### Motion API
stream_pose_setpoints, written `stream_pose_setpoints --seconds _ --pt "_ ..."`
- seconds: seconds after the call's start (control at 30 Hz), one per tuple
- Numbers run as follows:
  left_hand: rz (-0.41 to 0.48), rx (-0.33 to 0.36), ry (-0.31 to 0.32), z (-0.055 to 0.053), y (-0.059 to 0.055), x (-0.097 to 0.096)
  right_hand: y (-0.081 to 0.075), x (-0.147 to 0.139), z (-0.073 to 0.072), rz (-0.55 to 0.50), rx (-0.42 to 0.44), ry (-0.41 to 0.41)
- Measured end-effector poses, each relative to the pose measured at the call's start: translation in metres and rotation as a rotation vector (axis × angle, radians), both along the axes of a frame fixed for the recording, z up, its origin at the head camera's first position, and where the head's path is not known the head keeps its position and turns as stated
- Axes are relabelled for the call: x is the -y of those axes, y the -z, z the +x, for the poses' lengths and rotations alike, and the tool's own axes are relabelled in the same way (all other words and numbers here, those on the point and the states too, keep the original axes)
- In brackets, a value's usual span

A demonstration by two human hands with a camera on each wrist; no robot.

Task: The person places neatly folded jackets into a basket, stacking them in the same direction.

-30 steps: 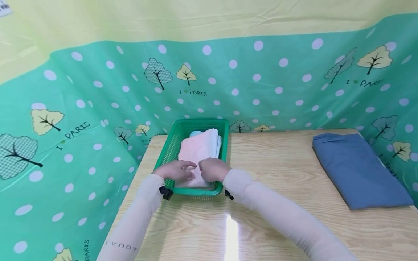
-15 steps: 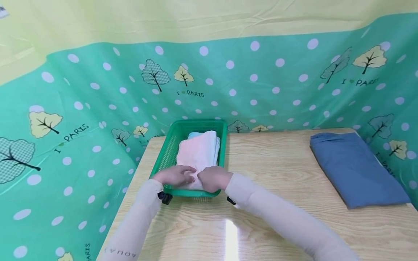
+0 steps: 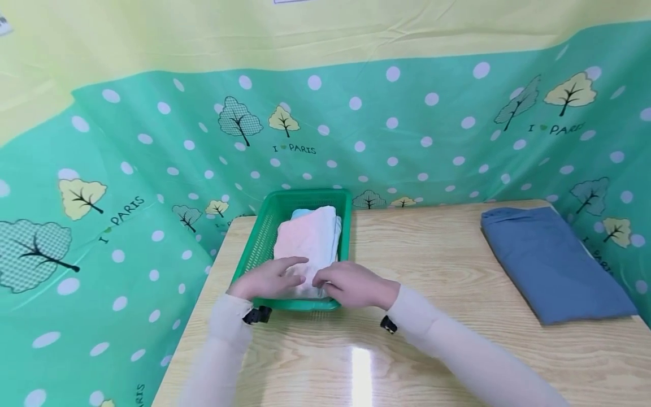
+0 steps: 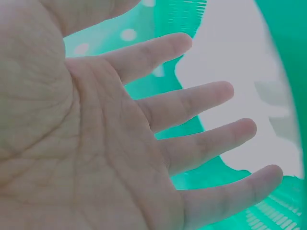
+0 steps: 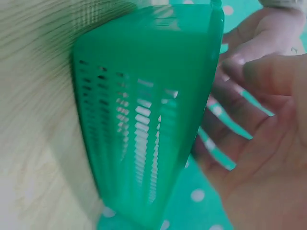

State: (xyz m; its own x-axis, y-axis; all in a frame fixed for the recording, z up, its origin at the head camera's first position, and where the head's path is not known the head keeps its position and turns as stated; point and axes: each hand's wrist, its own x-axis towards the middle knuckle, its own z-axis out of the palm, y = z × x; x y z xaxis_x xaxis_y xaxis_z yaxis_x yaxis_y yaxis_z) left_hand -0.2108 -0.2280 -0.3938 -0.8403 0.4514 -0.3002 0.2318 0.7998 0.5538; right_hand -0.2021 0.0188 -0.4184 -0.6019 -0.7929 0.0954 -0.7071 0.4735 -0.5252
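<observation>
A green plastic basket (image 3: 347, 226) stands on the table and holds folded cloths. The top cloth (image 3: 305, 234) is pale pink and white, with a light blue edge (image 3: 300, 213) showing behind it. My left hand (image 3: 269, 278) is over the basket's near left part; in the left wrist view its fingers (image 4: 192, 100) are spread and nearly straight. Across the near right rim reaches my right hand (image 3: 356, 282), its fingers loosely extended beside the cloth. In the right wrist view nothing is seen gripped, though the fingertips are partly hidden behind the basket's wall (image 5: 144, 48).
A folded dark blue cloth (image 3: 554, 263) lies at the right side of the wooden table (image 3: 417, 243). A green and yellow printed curtain (image 3: 407, 135) hangs behind the table and along both sides. Black wrist cameras are strapped near both sleeves.
My right hand has uncurled its fingers and moved to the right, partly out over the basket's rim. The left hand has opened slightly wider, and the cloths keep their place in the basket.
</observation>
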Motion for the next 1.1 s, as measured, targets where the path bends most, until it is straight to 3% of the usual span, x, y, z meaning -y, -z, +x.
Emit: stream_pose_setpoints --seconds 0.07,0.23,0.4,0.53,0.67,0.77,0.93,1.1 --pt "0.048 -0.048 0.003 0.003 -0.002 -0.004 0.003 -0.011 0.002 -0.086 0.046 0.013" --pt "0.262 -0.178 -0.062 0.012 -0.005 -0.017 0.013 -0.041 0.004 -0.314 0.165 0.076" --pt "0.546 -0.278 -0.158 0.023 -0.002 -0.046 0.023 -0.078 0.006 -0.473 0.241 0.217" --pt "0.86 -0.304 -0.234 0.029 0.004 -0.076 0.03 -0.113 0.004 -0.579 0.248 0.343" --pt "1.165 -0.302 -0.28 0.034 0.011 -0.113 0.032 -0.151 0.005 -0.747 0.226 0.451" --pt "1.29 -0.295 -0.295 0.037 0.018 -0.142 0.033 -0.179 0.008 -0.94 0.223 0.543" --pt "1.355 -0.204 -0.3 0.039 0.029 -0.187 0.036 -0.223 0.023 -1.295 0.256 0.726" --pt "1.374 -0.05 -0.261 0.032 0.038 -0.223 0.039 -0.26 0.03 -1.516 0.252 0.98"
